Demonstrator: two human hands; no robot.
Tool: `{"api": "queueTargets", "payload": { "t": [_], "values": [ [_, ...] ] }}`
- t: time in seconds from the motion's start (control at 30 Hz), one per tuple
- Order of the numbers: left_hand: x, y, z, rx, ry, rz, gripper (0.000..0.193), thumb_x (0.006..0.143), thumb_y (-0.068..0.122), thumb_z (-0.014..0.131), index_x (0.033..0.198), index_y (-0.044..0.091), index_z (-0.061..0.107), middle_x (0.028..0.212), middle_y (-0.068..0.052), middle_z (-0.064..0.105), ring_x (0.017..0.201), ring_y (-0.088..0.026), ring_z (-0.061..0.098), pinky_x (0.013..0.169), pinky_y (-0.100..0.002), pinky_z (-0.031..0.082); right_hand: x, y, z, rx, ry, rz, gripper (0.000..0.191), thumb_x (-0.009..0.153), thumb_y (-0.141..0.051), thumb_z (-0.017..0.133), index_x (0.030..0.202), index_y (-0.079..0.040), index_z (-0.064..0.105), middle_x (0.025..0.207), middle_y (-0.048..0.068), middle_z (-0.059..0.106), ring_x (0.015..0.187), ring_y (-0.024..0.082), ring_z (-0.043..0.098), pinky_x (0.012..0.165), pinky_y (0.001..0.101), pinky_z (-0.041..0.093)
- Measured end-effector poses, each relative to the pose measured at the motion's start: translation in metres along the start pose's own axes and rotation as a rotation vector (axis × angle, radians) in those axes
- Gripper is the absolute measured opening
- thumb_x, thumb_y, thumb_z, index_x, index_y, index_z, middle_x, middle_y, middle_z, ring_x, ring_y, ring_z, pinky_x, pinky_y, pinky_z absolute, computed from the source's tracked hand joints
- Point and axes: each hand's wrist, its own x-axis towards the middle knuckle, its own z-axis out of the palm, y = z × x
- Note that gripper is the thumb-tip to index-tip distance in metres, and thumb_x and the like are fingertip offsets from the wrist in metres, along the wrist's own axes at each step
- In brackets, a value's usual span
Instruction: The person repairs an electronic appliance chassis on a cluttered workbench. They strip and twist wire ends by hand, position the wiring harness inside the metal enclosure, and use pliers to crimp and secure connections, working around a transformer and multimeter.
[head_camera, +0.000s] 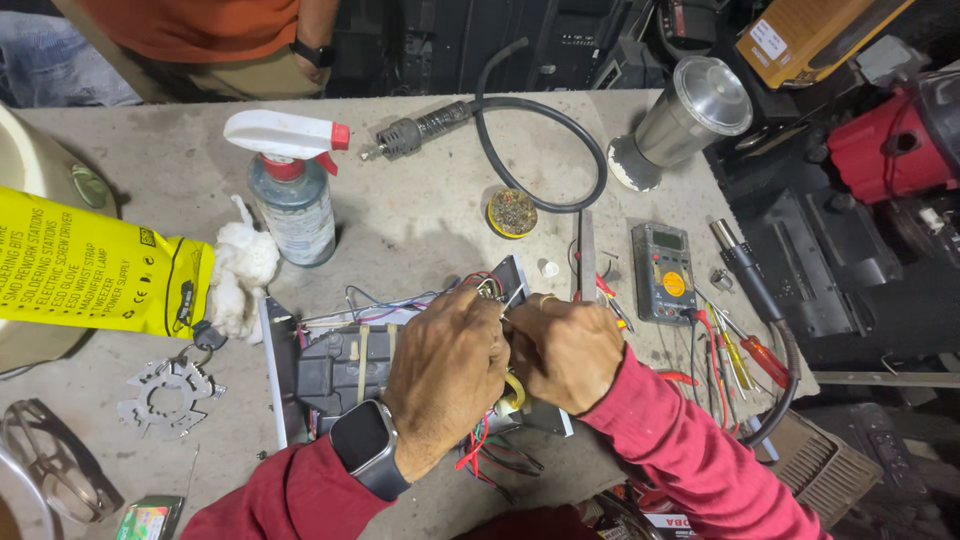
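1. Head view, centre of the frame: I see the open circuit unit (330, 375), a metal-framed chassis with a dark block and coloured wires, lying flat on the grey workbench (420, 210), its long axis running left to right.
2. My left hand (447, 365) rests on top of the unit, fingers curled narrow, pinching at the wire bundle (487, 287) near the unit's upper right corner.
3. My right hand (566, 352) touches the left one, closed tight around something small (hidden by the knuckles, so I cannot tell what). A yellow wire (515, 390) loops out beneath it.
4. The wires lie just above both hands, equally near to each.
5. Upper left: a spray bottle (292, 190). Right of the hands: a multimeter (663, 272) and screwdrivers (750, 352).
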Motion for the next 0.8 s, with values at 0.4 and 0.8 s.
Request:
{"api": "queueTargets", "payload": {
  "t": [0.4,0.8],
  "values": [
    [0.002,0.003,-0.004,-0.026,-0.005,-0.034,0.007,0.084,0.003,0.065,0.088,-0.003,0.063,0.087,-0.019,0.064,0.085,-0.039,0.064,0.073,-0.05,0.049,0.001,0.031,-0.001,0.762,0.039,0.443,0.016,0.092,-0.015,0.071,0.103,-0.005,0.073,0.076,-0.001,0.069,0.063,0.008,0.057,0.056,0.0275,0.048],
    [0.003,0.004,-0.004,-0.2,-0.139,-0.071,0.019,0.083,-0.003,0.065,0.102,-0.001,0.061,0.098,-0.018,0.064,0.093,-0.037,0.063,0.078,-0.048,0.047,-0.005,0.048,0.015,1.026,-0.062,0.452,0.02,0.097,-0.018,0.069,0.093,0.001,0.071,0.077,0.002,0.071,0.065,0.008,0.063,0.06,0.0249,0.054]
  ]
}}
